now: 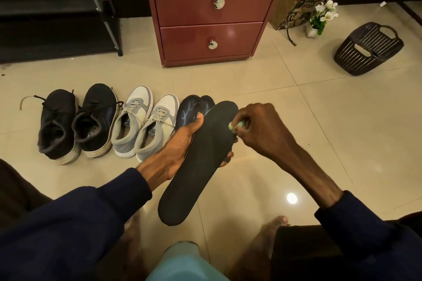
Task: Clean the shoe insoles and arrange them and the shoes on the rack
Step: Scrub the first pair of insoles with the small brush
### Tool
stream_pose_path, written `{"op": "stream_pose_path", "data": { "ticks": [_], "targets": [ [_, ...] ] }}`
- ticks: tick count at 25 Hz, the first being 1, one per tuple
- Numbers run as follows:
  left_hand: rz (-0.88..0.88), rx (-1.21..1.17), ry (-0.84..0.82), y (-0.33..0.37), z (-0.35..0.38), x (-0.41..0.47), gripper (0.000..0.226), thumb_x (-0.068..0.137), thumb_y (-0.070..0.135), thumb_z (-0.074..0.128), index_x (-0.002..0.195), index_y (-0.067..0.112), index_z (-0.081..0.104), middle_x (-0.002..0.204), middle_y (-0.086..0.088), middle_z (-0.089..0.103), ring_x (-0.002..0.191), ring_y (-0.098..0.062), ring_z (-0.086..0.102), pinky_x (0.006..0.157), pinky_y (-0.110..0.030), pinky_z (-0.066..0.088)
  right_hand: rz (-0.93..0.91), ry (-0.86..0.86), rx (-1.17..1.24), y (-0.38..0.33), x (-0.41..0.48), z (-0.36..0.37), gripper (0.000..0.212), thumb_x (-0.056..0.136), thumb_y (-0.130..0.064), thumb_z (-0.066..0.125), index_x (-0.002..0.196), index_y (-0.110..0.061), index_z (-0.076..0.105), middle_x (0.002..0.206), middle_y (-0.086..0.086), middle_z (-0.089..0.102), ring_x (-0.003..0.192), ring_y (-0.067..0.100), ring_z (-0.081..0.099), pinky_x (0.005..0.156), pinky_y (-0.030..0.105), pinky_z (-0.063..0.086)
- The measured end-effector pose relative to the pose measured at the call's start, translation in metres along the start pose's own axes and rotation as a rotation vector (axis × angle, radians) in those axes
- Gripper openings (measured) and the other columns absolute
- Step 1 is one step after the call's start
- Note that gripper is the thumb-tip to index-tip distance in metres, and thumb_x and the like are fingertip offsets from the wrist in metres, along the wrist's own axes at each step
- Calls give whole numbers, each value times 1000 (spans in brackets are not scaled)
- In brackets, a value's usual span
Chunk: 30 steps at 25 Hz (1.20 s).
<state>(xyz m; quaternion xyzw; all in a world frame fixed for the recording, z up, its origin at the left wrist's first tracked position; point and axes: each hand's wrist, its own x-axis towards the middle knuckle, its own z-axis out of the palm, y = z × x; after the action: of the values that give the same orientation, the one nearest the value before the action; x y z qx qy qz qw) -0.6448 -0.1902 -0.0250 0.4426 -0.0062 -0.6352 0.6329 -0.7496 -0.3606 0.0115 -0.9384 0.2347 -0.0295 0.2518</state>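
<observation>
While in hands (180, 143), insole (201, 166); bag (303, 0) lettering unreadable.

Views: one, worn on the person's head.
Facing: forward and steeply down onto the tiled floor (319, 121).
Lens: wide-angle, so straight edges bow near the borders.
Near: both forearms and bare feet at the bottom edge, close.
Far: red drawer cabinet (212, 13) and wall at the top.

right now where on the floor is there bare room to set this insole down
Bare tile lies right of the insole, between the right hand and the dark basket, and in front of the red cabinet. Left is crowded: grey-white sneakers, then black sneakers.
</observation>
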Motion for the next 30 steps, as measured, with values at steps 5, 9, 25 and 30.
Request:
{"op": "stream_pose_path", "data": {
  "ticks": [5,9,25,30],
  "targets": [
    [-10,38,1,-2,2,0,66,105,61,38,126,8,72,127,-26,67,101,-40,71,96,-55,53,4,284,6,-8,-4,15,14,81,-9,76,95,-12,75,96,7,69,84,21,64,77,33,55],
    [-4,33,24,-3,1,0,63,104,61,40,123,13,75,129,-26,67,105,-42,69,98,-58,51,-137,-1,194,-21,-12,15,9,83,-11,76,91,-16,78,90,-1,70,78,9,63,71,26,56],
    [-48,53,17,-1,8,1,63,105,59,37,112,13,80,120,-21,72,96,-37,72,101,-57,48,-9,359,35,-1,5,10,13,81,-9,75,92,-17,76,91,2,68,79,15,63,74,36,57],
    [12,65,112,-3,-6,3,59,101,57,53,131,8,67,124,-24,70,103,-37,72,86,-49,60,-243,-150,190,-45,-29,27,12,86,-12,75,97,-16,78,95,-5,66,78,4,59,66,11,51]
  ]
}}
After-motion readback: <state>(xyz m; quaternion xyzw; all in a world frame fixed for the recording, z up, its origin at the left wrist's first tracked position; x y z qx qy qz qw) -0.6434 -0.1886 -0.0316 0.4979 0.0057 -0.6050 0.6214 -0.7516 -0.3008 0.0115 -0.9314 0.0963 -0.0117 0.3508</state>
